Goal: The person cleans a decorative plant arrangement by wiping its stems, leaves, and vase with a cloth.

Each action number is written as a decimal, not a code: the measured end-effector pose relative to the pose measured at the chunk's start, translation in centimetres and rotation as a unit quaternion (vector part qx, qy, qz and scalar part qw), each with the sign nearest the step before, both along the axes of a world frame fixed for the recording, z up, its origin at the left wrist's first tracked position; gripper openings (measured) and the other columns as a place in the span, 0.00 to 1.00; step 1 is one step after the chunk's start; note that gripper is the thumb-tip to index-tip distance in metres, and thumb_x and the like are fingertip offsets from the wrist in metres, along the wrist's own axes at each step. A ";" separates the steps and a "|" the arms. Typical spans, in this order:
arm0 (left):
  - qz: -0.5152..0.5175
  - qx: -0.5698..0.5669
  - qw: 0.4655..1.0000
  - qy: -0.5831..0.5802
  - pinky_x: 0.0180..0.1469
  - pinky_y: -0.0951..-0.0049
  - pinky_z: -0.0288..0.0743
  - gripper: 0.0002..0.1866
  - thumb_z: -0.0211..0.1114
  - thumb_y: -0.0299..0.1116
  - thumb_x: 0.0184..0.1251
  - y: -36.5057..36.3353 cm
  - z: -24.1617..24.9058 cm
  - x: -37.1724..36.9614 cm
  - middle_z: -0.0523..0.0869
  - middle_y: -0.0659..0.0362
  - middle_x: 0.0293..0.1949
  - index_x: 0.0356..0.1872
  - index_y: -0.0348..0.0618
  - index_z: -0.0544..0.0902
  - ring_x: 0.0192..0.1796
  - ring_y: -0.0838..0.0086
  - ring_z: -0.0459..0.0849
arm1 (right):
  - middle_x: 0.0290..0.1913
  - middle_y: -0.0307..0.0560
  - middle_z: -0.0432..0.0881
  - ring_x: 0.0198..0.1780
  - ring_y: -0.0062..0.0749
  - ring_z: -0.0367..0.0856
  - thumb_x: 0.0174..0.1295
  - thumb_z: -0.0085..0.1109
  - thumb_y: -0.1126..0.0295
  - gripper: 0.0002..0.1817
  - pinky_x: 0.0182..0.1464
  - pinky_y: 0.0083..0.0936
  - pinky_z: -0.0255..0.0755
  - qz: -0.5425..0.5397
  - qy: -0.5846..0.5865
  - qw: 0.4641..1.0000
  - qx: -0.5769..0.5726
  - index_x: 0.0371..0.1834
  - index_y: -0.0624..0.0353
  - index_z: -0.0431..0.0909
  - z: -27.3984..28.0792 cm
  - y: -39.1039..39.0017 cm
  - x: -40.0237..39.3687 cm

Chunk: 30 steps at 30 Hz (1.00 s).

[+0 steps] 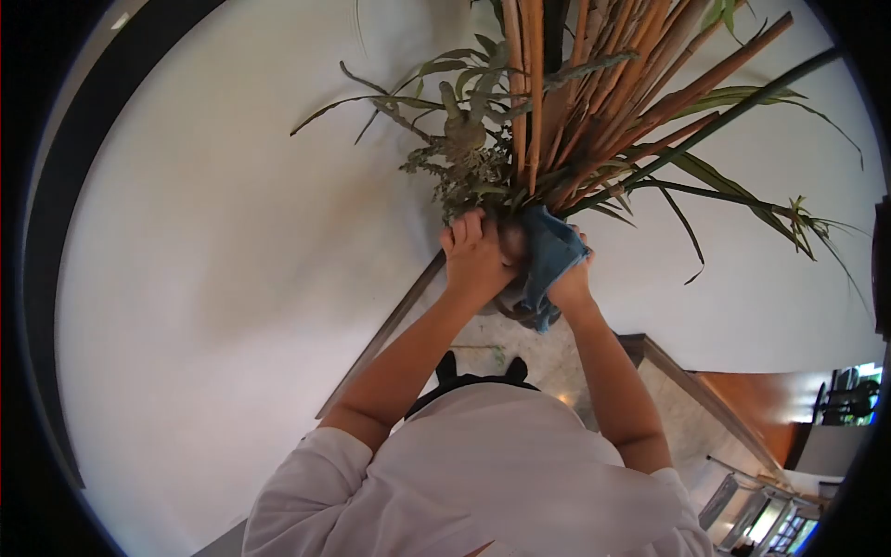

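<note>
A dark brown, rounded plant pot [513, 243] stands in front of me, partly hidden by my hands and a cloth. My left hand [476, 258] grips its upper left side, fingers curled over toward the rim. In my right hand [572, 278] is a blue cloth [554, 247], bunched against the right side of the pot and hanging down beside it. Tall brown bamboo stalks [594, 102] and green leafy stems [464, 116] rise out of the pot just beyond my hands.
White walls [223, 213] meet in a corner behind the plant, with a dark skirting board [390, 325] along the floor [548, 362]. Long leaves [742, 190] stick out to the right. Metal-framed furniture [756, 511] stands at the lower right.
</note>
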<state>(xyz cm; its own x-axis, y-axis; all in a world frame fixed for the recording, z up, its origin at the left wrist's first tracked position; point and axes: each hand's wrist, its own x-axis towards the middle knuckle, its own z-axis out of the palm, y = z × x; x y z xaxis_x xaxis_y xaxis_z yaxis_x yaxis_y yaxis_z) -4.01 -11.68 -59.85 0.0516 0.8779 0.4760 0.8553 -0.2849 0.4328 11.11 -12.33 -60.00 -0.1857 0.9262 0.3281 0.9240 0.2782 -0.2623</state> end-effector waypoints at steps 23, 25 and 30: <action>-0.038 -0.009 0.999 0.028 0.55 0.59 0.50 0.38 0.70 0.59 0.31 0.1 0.8 -1.4 0.66 0.55 0.53 0.42 0.39 0.77 0.54 0.63 0.61 | 0.47 0.49 0.77 0.47 0.34 0.75 0.54 0.57 0.71 0.19 0.51 0.27 0.69 0.170 0.590 0.789 -0.030 0.50 0.65 0.71 2.8 -4.0 3.7; -0.039 -0.008 0.998 0.049 0.54 0.59 0.49 0.35 0.70 0.56 0.33 0.1 0.3 -1.3 0.67 0.55 0.52 0.41 0.40 0.77 0.54 0.64 0.61 | 0.46 0.49 0.76 0.47 0.34 0.74 0.56 0.56 0.71 0.18 0.51 0.27 0.68 0.179 0.579 0.793 -0.061 0.50 0.65 0.71 3.0 -4.0 3.6; -0.029 -0.014 0.999 0.039 0.53 0.59 0.51 0.32 0.69 0.48 0.33 0.2 0.5 -0.8 0.67 0.55 0.51 0.43 0.41 0.76 0.54 0.64 0.62 | 0.45 0.49 0.75 0.48 0.35 0.73 0.60 0.52 0.71 0.15 0.52 0.27 0.67 0.189 0.452 0.859 -0.149 0.49 0.63 0.70 2.0 -3.0 2.6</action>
<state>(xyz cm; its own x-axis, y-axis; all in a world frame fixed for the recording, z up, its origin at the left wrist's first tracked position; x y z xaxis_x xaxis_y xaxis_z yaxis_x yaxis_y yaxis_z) -4.78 -11.47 -59.37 0.1388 0.8851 0.4443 0.8690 -0.3240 0.3739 13.69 -15.35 -58.04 -0.2867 0.9235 0.2549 0.1638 0.3094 -0.9367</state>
